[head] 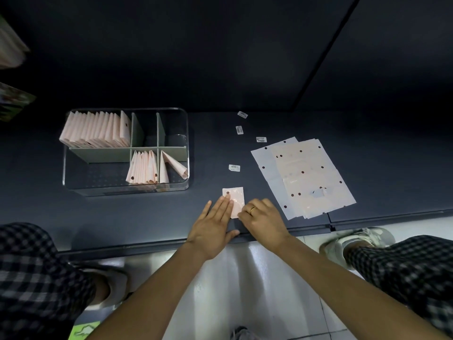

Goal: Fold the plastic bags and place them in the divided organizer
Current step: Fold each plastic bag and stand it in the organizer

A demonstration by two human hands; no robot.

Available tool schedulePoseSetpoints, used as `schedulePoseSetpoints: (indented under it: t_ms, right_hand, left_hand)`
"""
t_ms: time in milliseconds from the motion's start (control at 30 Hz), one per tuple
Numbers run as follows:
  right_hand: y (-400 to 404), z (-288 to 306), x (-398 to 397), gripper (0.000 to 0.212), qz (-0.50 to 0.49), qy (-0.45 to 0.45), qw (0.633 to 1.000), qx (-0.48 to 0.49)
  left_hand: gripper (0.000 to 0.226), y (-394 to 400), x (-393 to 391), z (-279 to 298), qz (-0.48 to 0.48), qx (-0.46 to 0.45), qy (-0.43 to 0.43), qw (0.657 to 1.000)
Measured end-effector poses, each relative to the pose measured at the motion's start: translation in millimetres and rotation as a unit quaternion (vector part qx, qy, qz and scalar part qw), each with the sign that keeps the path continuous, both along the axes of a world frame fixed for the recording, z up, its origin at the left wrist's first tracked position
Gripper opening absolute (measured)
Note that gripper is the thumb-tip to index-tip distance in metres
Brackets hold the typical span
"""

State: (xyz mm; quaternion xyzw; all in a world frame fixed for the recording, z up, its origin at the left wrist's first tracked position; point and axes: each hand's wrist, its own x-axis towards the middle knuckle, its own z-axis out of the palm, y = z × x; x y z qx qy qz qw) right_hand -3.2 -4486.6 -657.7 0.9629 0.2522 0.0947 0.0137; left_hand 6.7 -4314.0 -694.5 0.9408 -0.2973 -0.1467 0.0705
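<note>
Dark grey desk [147, 217] fills the view, with a dark wall behind it and pale floor tiles below its front edge. On the desk near the front edge lies a folded plastic bag [234, 197], pale pink with a dark dot near its far left corner. The left hand [213, 227] lies flat with straight fingers [226, 204] pressing the bag's left edge. The right hand [263, 217], wearing a ring, has its fingers curled at the bag's near right corner; whether they pinch the bag or only press it I cannot tell.

To the right, just beside the right hand, a stack of flat plastic bags [304, 175] lies unfolded, spread slightly askew. Four small white labels [234, 167] are scattered on the desk between the stack and the organizer.

Well to the left stands the clear divided organizer [186, 133]. Its far left compartment holds a row of upright folded bags [98, 130]; the near middle compartment holds several more [143, 168], and the near right compartment two that lean apart. The two far right compartments hold none.
</note>
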Motion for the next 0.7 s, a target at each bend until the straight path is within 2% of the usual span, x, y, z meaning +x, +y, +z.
schedulePoseSetpoints:
  t_ms: [67,167,267,333,367,400,467,567,600,633,700]
  right_hand:
    - [1.3,5.1,3.2,0.018,0.010,-0.009,1.000,-0.018]
    - [1.5,16.7,9.2,0.023,-0.025,-0.015,0.999,0.042]
    - [4.1,34.5,16.3,0.023,-0.076,-0.016,0.991,0.111]
    - [5.5,48.9,22.7,0.013,-0.107,-0.009,0.982,0.158]
    - [6.7,56.0,27.1,0.006,-0.128,-0.001,0.973,0.192]
    - [8.6,63.4,31.9,0.008,-0.161,0.020,0.960,0.229]
    - [15.2,74.1,39.3,0.013,-0.230,0.075,0.916,0.321]
    - [41.5,87.5,39.4,0.011,-0.291,0.082,0.839,0.452]
    - [54.1,90.7,37.5,0.013,-0.292,0.117,0.823,0.473]
    - [67.9,92.9,35.6,0.018,-0.285,0.166,0.812,0.481]
    - [93.3,92.6,34.2,0.025,-0.273,0.242,0.806,0.466]
  left_hand:
    - [0.073,1.3,3.4,1.8,0.003,-0.025,0.017,1.000]
    - [0.059,4.6,12.6,9.8,0.062,-0.134,0.026,0.989]
    - [0.021,7.3,21.4,27.0,0.190,-0.292,0.026,0.937]
    - [0.004,7.6,27.6,39.8,0.243,-0.368,0.084,0.894]
    - [0.001,7.6,31.2,47.4,0.257,-0.398,0.120,0.872]
    - [0.002,8.0,34.8,55.6,0.269,-0.427,0.144,0.851]
    - [0.009,11.3,41.3,70.1,0.283,-0.459,0.135,0.831]
    - [0.011,24.4,46.2,84.5,0.311,-0.408,-0.004,0.858]
    - [0.013,29.0,45.8,88.7,0.313,-0.381,-0.054,0.868]
    - [0.015,32.4,45.0,92.1,0.300,-0.360,-0.092,0.878]
    - [0.015,36.3,44.6,95.1,0.243,-0.357,-0.109,0.895]
